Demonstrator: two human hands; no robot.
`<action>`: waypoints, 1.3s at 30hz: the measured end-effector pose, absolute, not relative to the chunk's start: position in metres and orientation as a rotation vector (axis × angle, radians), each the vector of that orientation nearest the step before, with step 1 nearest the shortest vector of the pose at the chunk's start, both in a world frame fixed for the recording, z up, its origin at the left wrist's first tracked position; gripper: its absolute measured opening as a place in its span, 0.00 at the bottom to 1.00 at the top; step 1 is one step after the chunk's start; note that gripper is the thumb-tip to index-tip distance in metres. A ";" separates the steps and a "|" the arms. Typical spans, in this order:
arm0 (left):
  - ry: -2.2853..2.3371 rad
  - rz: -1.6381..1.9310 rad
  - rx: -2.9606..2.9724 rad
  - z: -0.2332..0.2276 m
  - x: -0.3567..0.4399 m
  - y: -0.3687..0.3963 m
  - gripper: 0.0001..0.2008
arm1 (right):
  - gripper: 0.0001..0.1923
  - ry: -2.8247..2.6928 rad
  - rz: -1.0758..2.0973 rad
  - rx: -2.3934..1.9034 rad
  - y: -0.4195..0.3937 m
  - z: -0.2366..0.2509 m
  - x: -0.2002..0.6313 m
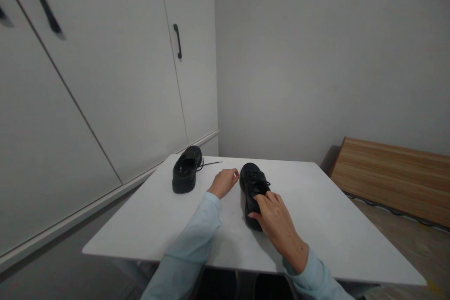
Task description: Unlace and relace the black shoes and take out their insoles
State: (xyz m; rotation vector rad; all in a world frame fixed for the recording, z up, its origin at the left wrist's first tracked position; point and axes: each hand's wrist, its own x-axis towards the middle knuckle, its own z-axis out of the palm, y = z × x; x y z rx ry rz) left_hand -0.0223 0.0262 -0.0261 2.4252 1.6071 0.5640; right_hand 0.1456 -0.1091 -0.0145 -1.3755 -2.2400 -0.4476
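A black lace-up shoe [251, 179] lies on the white table with its toe pointing away from me. My right hand [277, 218] grips this shoe at its opening, the fingers inside and the thumb against the outer side. Just left of the shoe's toe is my left hand [224, 182], its fingers curled together; whether anything is in them is hidden. The other black shoe [185, 171] stands at the table's far left, heel towards me, and a loose lace [213, 163] trails from it to the right.
The white table [316, 225] reaches from my lap towards the corner of the room. White cabinets [140, 79] with black handles rise along the left. A wood-grain panel [393, 178] sits low against the wall at right.
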 end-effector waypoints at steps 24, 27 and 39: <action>1.597 0.553 2.438 -0.031 -0.023 0.029 0.12 | 0.13 -1.945 -0.549 -1.713 -0.037 -0.016 0.340; 1.616 0.537 2.408 -0.030 -0.022 0.027 0.11 | 0.14 -1.939 -0.503 -1.706 -0.035 -0.030 0.356; 1.611 0.540 2.427 -0.029 -0.021 0.026 0.12 | 0.12 -1.868 -0.370 -1.691 -0.039 -0.054 0.373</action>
